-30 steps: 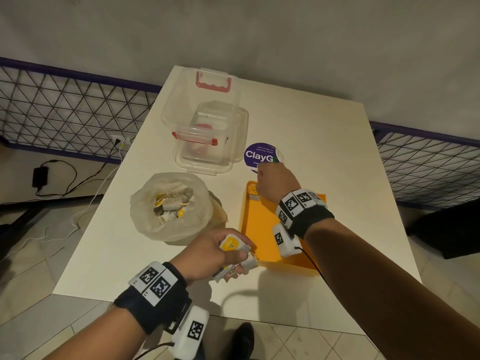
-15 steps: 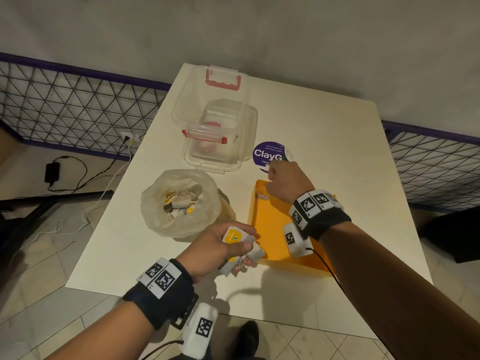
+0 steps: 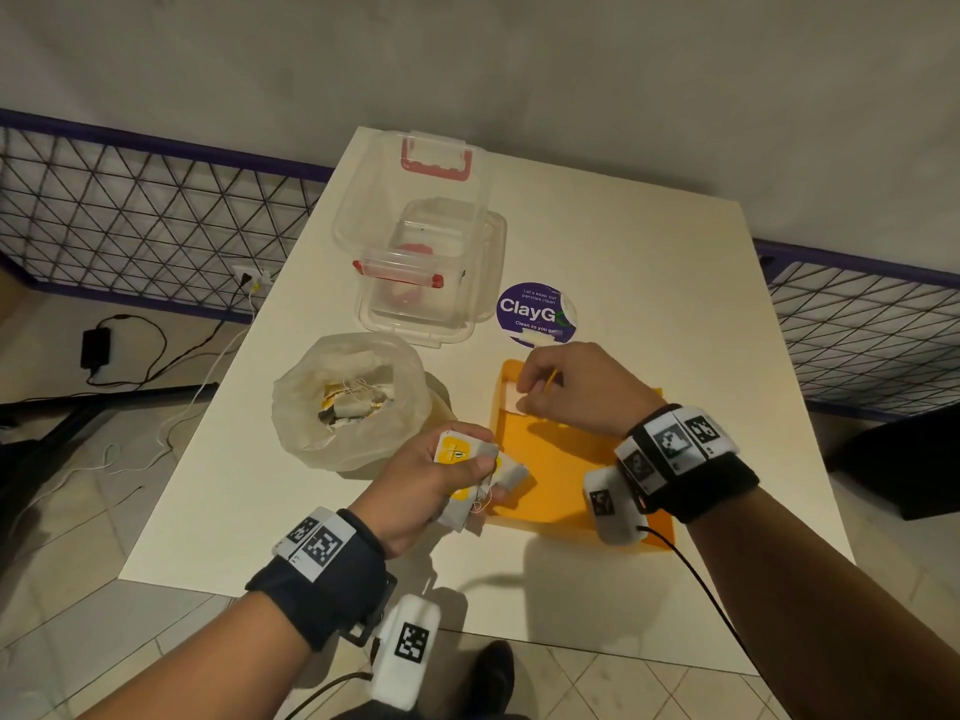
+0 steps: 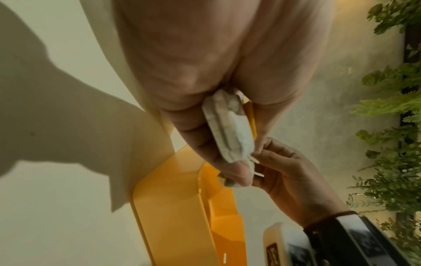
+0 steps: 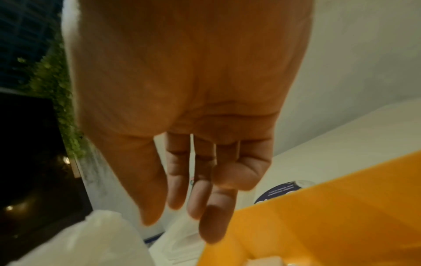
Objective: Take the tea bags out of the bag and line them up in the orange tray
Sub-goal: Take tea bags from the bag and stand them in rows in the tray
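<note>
My left hand (image 3: pixel 475 472) grips a bundle of several white tea bags with yellow tags (image 3: pixel 454 452) at the near left corner of the orange tray (image 3: pixel 550 475). The left wrist view shows the bundle (image 4: pixel 230 126) pinched between thumb and fingers above the tray (image 4: pixel 177 207). My right hand (image 3: pixel 530 394) hovers over the tray's far left corner, where one tea bag (image 3: pixel 510 400) lies flat. In the right wrist view its fingers (image 5: pixel 218 216) hang straight and hold nothing. A translucent plastic bag (image 3: pixel 296 407) with more tea bags (image 3: pixel 353 405) stands left of the tray.
A clear plastic box with red latches (image 3: pixel 426 283) stands behind the bag, its lid (image 3: pixel 410 200) leaning behind it. A round purple sticker (image 3: pixel 535 311) lies beyond the tray. The table's near edge (image 3: pixel 311 597) is close to my wrists. Wire mesh fencing (image 3: pixel 145 220) flanks the table.
My right hand has drawn back from the purple sticker toward the tray's far left corner, where a tea bag now lies uncovered. My left hand keeps its bundle, almost still.
</note>
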### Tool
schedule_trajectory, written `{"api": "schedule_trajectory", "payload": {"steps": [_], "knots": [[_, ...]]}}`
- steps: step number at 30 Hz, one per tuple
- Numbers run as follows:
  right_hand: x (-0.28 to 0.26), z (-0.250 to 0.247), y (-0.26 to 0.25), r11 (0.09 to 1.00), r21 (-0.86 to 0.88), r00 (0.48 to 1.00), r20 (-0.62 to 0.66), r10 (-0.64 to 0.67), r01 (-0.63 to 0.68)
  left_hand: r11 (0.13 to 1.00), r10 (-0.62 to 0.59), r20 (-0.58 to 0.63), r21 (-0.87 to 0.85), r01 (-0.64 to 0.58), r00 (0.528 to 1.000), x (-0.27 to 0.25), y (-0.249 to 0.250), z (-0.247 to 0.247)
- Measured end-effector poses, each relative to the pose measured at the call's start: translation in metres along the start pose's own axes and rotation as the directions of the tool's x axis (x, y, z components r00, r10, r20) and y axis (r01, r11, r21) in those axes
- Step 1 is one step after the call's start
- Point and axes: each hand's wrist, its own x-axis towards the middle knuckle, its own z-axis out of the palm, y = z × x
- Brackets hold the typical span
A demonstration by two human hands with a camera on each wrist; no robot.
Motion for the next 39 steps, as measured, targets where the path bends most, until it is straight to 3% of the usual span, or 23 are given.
{"api": "schedule_trajectory", "payload": {"steps": [5,9,16,23,30,35,39], "knots": [[-0.013,0.001,-0.010,0.995,0.096,0.988,0.155,-0.016,0.001,0.999,0.025,-0.008,-0.045,-0.025,1.000,0.003,0.002,0.005],[-0.016,0.012,-0.010,1.000,0.030,0.970,0.242,-0.009,0.002,0.997,0.048,-0.037,-0.052,-0.050,0.998,0.003,0.005,0.006],[-0.017,0.018,-0.012,1.000,-0.015,0.972,0.234,-0.011,0.015,0.997,0.052,0.009,-0.050,-0.052,0.999,-0.001,0.010,0.007],[-0.018,0.024,-0.012,0.998,0.067,0.990,0.140,-0.005,-0.004,0.991,0.018,-0.023,-0.130,-0.021,1.000,0.000,0.012,0.007],[-0.013,0.015,-0.002,0.993,0.112,0.999,0.026,0.044,-0.047,0.998,0.036,-0.020,-0.058,-0.037,0.999,0.001,0.013,0.003],[-0.010,-0.001,0.020,0.990,0.091,0.983,-0.139,0.121,-0.109,0.999,0.031,-0.007,-0.027,-0.031,0.999,0.000,0.013,-0.002],[-0.007,0.001,0.031,0.970,0.208,0.963,-0.209,0.167,-0.123,0.999,0.031,0.006,-0.026,-0.031,1.000,0.001,0.009,-0.004]]}}
